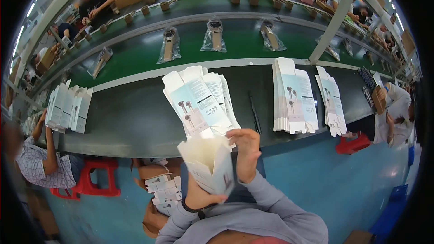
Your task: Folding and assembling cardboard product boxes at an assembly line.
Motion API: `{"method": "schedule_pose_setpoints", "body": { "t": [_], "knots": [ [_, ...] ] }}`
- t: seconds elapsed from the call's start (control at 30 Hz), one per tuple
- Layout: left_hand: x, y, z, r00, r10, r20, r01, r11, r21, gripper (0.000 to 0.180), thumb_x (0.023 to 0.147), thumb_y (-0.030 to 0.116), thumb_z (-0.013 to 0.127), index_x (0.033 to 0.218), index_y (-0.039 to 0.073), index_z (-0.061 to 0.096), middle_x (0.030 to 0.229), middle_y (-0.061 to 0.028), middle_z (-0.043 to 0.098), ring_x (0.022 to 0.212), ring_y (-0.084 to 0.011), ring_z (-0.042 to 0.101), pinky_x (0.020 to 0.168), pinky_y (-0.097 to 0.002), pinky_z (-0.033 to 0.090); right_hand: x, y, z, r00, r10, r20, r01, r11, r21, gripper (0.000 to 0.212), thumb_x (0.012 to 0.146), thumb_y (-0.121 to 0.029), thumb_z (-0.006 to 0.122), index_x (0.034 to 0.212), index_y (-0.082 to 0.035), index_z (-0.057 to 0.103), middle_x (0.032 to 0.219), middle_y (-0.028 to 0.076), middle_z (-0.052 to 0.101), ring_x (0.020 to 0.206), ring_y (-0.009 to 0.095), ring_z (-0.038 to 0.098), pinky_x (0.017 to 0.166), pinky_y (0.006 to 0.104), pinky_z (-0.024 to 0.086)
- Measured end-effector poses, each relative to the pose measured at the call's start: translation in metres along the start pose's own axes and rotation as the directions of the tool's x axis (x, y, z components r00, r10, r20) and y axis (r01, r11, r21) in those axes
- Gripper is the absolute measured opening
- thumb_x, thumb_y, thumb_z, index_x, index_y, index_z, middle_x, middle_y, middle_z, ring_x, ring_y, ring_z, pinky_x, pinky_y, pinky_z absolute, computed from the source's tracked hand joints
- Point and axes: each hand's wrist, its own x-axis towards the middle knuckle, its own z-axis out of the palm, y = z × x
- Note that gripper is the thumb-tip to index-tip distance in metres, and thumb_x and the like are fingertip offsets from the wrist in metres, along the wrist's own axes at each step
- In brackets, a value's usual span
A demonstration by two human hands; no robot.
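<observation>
An opened white folding carton (205,165) stands in front of my body, tilted, with its flaps up and its cream inside showing. My left hand (201,196) is wrapped round its lower part. At the upper right edge of the carton, my right hand (247,153) has its fingers bent around a flap. Just beyond, a fanned stack of flat printed cartons (194,101) lies on the dark table, showing a light blue and pink print of dark appliances. The carton's mouth partly covers the near end of that stack.
A black pen (254,113) lies right of the stack. More flat cartons (296,97) lie further right, others (70,108) at far left. Behind the table, a green conveyor (135,54) carries bagged appliances (214,36). A metal post (334,18) rises there. Co-workers sit around; red stools (97,176) flank.
</observation>
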Motion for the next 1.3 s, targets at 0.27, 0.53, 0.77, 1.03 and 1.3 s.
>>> {"method": "schedule_pose_setpoints", "body": {
  "t": [0.27, 0.53, 0.77, 1.03, 1.3],
  "knots": [
    [0.007, -0.002, -0.013, 0.799, 0.589, 0.123, -0.489, 0.515, 0.704, 0.105, 0.068, 0.068, 0.055, 0.142, 0.014, 0.004, 0.142, -0.0224, 0.014, 0.132, -0.0429, 0.005, 0.103, -0.0547, 0.004, -0.035, -0.007, 0.006, 0.893, 0.363, 0.265, -0.302, 0.921, -0.245, 0.100, 0.068, -0.046, 0.073, 0.137, 0.000, 0.017, 0.131, 0.017, 0.037, 0.121, 0.026, 0.037, 0.100, 0.0362, 0.028],
    [0.015, 0.035, -0.002, 0.898, 0.391, 0.203, -0.406, 0.554, 0.727, 0.060, 0.082, 0.050, 0.051, 0.125, 0.008, 0.044, 0.121, -0.0198, 0.048, 0.128, -0.0428, 0.023, 0.098, -0.0625, 0.010, -0.026, -0.015, -0.006, 0.911, 0.121, 0.395, 0.044, 0.922, -0.384, 0.075, 0.074, -0.044, 0.066, 0.126, 0.001, 0.036, 0.115, 0.019, 0.045, 0.105, 0.030, 0.047, 0.087, 0.0362, 0.039],
    [0.014, 0.030, 0.018, 0.907, 0.419, 0.052, -0.361, 0.707, 0.608, 0.049, 0.076, 0.003, 0.056, 0.122, 0.002, 0.042, 0.105, -0.0169, 0.053, 0.103, -0.0304, 0.049, 0.089, -0.0388, 0.037, -0.041, -0.016, 0.012, 0.978, 0.173, 0.113, -0.173, 0.985, -0.006, 0.041, 0.089, -0.031, 0.047, 0.112, 0.001, 0.038, 0.112, 0.017, 0.042, 0.102, 0.023, 0.044, 0.090, 0.0341, 0.035],
    [0.022, 0.013, 0.000, 0.775, 0.631, 0.008, -0.536, 0.651, 0.538, 0.063, 0.071, -0.007, 0.055, 0.128, 0.006, 0.032, 0.077, -0.0065, 0.053, 0.070, -0.0195, 0.050, 0.067, -0.0329, 0.040, -0.040, 0.005, 0.021, 0.998, -0.050, 0.023, 0.054, 0.981, -0.189, 0.037, 0.087, -0.031, 0.052, 0.107, 0.000, 0.055, 0.117, 0.018, 0.044, 0.097, 0.022, 0.046, 0.084, 0.0315, 0.037],
    [0.020, 0.021, -0.007, 0.632, 0.771, 0.081, -0.633, 0.453, 0.628, 0.109, 0.041, 0.047, 0.084, 0.134, 0.026, 0.030, 0.105, -0.0074, 0.048, 0.086, -0.0229, 0.047, 0.070, -0.0320, 0.038, -0.028, -0.013, 0.020, 0.844, 0.443, 0.303, -0.455, 0.890, -0.031, 0.023, 0.080, 0.009, 0.053, 0.102, 0.003, 0.058, 0.114, 0.012, 0.046, 0.095, 0.013, 0.051, 0.079, 0.0244, 0.043]
  ]
}}
